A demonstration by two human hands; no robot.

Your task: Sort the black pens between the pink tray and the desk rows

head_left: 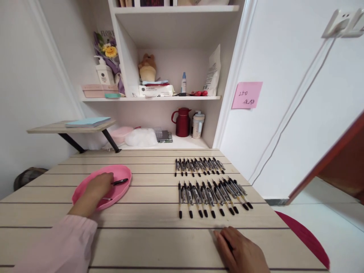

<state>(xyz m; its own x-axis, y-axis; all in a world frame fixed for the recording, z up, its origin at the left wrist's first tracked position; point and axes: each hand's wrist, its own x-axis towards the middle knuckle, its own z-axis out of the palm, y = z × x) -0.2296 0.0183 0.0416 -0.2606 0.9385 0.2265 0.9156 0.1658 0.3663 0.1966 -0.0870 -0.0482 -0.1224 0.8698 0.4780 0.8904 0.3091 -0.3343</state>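
Note:
My left hand (99, 185) reaches into a pink plastic tray (128, 175) on the left of the table. Its fingers curl downward, and the back of the hand hides their tips. A black pen (121, 182) sticks out beside the fingers; I cannot tell whether they grip it. Below the wrist a thin pale end (107, 198) shows in the tray. My right hand (241, 252) rests loosely curled at the table's front, nothing seen in it. Beyond it lie two rows of clear pens with black caps, the nearer row (210, 197) and the farther row (199, 167).
The slatted wooden table (148, 212) meets a white shelf unit (170, 98) at the back. A small raised stand (45, 129) bears a light blue booklet (88, 121). A red jug (182, 123) and a cup (198, 125) stand behind. A red stool (304, 235) is at right.

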